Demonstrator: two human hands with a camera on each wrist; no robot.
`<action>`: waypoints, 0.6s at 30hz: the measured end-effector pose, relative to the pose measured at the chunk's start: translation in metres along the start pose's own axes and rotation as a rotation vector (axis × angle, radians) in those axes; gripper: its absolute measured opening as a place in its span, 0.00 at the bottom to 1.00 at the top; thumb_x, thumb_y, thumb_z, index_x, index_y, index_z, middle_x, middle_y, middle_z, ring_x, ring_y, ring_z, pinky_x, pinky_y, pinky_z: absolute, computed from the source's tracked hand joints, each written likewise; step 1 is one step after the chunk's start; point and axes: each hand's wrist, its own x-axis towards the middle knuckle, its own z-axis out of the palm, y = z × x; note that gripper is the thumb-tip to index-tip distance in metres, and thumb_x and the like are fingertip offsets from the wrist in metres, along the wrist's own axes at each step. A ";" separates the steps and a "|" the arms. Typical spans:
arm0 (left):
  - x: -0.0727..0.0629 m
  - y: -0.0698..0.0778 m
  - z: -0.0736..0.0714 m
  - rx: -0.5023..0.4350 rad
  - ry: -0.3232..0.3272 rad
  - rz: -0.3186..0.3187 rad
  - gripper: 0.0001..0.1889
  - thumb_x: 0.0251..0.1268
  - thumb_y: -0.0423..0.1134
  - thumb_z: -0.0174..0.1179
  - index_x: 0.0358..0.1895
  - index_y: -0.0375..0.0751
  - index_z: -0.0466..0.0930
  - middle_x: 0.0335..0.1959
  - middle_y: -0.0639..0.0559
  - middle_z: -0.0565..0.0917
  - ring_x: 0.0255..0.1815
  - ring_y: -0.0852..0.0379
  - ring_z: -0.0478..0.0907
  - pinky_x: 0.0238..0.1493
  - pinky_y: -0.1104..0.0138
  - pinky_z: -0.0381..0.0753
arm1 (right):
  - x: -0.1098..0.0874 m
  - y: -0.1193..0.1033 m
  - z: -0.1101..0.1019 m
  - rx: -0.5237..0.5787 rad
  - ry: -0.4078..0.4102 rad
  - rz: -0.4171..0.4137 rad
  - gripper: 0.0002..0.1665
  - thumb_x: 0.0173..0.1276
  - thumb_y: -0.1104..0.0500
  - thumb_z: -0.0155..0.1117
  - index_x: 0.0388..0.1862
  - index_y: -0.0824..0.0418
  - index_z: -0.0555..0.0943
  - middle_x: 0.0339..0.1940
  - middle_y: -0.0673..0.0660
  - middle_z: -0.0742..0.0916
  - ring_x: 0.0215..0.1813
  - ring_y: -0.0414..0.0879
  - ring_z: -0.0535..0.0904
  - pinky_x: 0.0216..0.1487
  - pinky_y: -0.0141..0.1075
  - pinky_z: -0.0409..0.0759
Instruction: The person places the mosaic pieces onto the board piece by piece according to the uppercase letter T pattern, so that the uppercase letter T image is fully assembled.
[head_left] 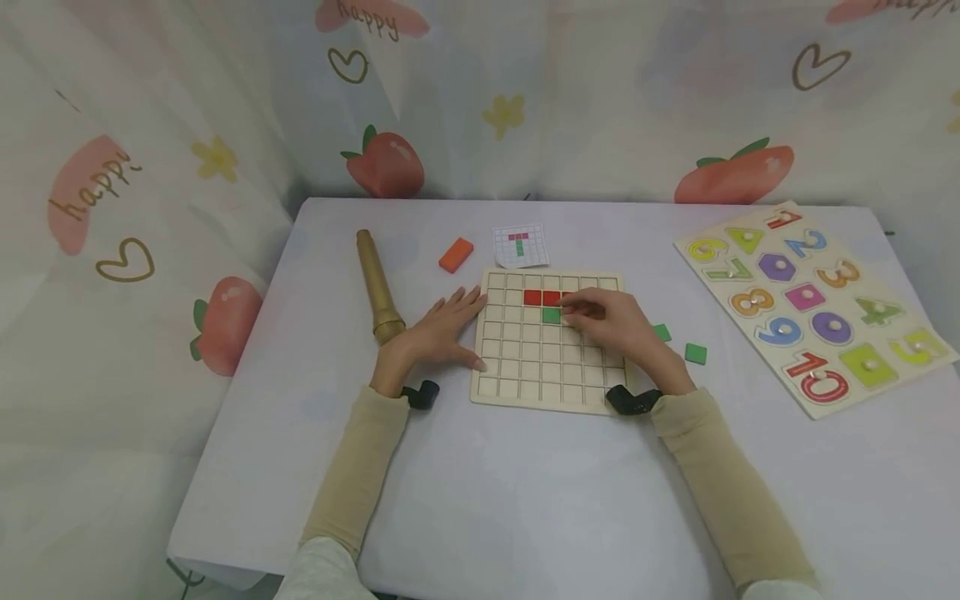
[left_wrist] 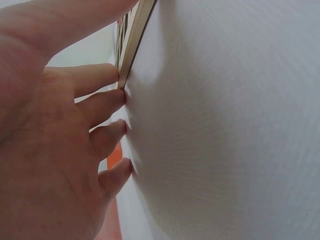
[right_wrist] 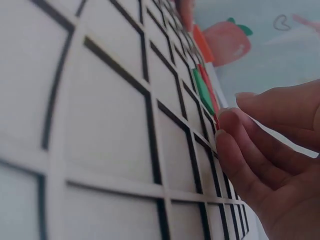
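"The pale wooden grid board (head_left: 517, 367), where is it?"

"Flat on the white worktop (head_left: 480, 483) in front of me, between my two arms."

"And your left grip (head_left: 442, 329)?"

"Spread out, fingers straight and apart, with hold of nothing. Fingertips and thumb touch the board's left edge."

"The right?"

"My right grip (head_left: 615, 321) is over the board's upper right part, fingers bent, their tips close together beside the tiles."

"Are you pinching one?"

"I can't fairly say. My own fingers cover the spot from above, and the right wrist view gives just a thin red edge at the tips."

"Which tiles lie in the board?"

"Two red square tiles (head_left: 532, 297) side by side in the second row from the top, with another sliver of red next to them at my right fingertips. One green square tile (head_left: 551, 316) sits directly below the right-hand one of those two."

"What else is around?"

"Beyond the board, a white paper card (head_left: 530, 257) printed with a pink and green T, and an orange rectangular block (head_left: 456, 255) to its left. Two loose green square tiles (head_left: 696, 354) lie right of the board, a tan bamboo-like tube (head_left: 375, 283) near my left wrist, and a cream number-puzzle board (head_left: 857, 392) far right."
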 end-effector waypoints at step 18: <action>0.000 0.002 0.000 0.020 0.003 -0.002 0.61 0.57 0.54 0.76 0.85 0.49 0.41 0.87 0.54 0.37 0.87 0.53 0.28 0.86 0.55 0.32 | -0.024 0.022 -0.055 -0.094 0.035 0.100 0.20 0.74 0.57 0.65 0.62 0.59 0.83 0.55 0.63 0.87 0.53 0.59 0.81 0.52 0.48 0.79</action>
